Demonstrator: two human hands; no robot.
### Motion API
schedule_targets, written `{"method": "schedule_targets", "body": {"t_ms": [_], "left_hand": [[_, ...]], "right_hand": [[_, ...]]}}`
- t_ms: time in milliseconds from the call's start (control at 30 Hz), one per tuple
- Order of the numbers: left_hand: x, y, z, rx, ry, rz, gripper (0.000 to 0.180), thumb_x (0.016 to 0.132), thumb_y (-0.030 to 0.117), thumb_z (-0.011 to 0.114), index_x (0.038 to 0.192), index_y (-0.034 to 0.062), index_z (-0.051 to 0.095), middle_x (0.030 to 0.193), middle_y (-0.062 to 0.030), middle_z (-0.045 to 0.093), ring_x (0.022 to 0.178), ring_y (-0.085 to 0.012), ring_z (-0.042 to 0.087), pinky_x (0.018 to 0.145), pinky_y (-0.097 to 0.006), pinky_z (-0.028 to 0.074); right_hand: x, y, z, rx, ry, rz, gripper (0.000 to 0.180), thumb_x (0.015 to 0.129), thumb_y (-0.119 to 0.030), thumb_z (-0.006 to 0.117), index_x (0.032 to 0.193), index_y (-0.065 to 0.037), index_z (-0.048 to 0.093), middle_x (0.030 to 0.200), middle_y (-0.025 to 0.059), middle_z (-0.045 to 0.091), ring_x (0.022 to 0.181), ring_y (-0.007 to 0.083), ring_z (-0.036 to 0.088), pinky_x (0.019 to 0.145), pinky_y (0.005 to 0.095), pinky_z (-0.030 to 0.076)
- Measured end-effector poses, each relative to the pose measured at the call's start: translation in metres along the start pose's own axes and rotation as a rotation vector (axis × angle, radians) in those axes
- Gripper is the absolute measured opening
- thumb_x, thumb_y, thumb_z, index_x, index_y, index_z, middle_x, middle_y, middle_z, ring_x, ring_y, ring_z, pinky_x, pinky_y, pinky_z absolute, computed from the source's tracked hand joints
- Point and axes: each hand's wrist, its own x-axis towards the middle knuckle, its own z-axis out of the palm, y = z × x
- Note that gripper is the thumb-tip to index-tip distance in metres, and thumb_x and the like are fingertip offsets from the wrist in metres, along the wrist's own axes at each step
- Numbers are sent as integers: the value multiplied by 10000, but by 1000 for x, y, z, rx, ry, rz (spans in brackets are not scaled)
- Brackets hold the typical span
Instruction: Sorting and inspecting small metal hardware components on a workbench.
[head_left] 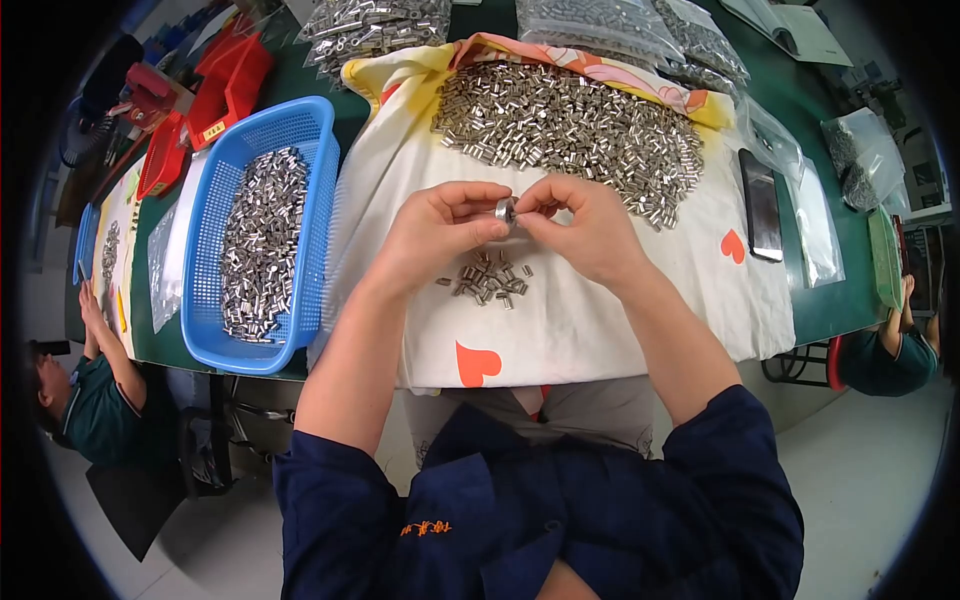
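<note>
The left hand and the right hand meet in the middle, fingertips pinching one small metal tube between them, held up just above the cloth; it looks like the step of checking or fitting one piece; the next move likely needs a soft, steady grip so the tiny piece does not slip. Right below the hands lies a little heap of tubes; farther up sits a big pile; to the left stands a blue basket with more; a black phone lies to the right.
</note>
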Motion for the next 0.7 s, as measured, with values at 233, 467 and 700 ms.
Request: {"method": "schedule_targets", "body": {"t_ms": [233, 467, 700], "left_hand": [[1, -6, 2, 70, 53, 14, 331, 754, -4, 617, 1073, -32, 536, 905, -80, 610, 812, -116, 589, 717, -217, 478], [-1, -4, 1, -35, 40, 23, 315, 755, -28, 604, 1061, -44, 534, 912, -92, 610, 814, -127, 593, 718, -221, 484], [-3, 4, 6, 69, 12, -84, 318, 738, -31, 618, 1047, -49, 545, 902, -90, 612, 803, -119, 593, 716, -218, 484]], "right_hand": [[-3, 1, 13, -318, 192, -301, 61, 687, -54, 600, 735, -20, 588, 703, 76, 587, 648, 176, 586, 574, 276, 467], [-4, 2, 14, -145, 190, -269, 59, 698, -70, 601, 733, -23, 595, 707, 76, 595, 631, 183, 583, 568, 282, 455], [0, -2, -4, 2, -26, 94, 89, 710, -64, 630, 783, -17, 609, 685, 14, 597, 643, 66, 531, 588, 216, 433]]}}
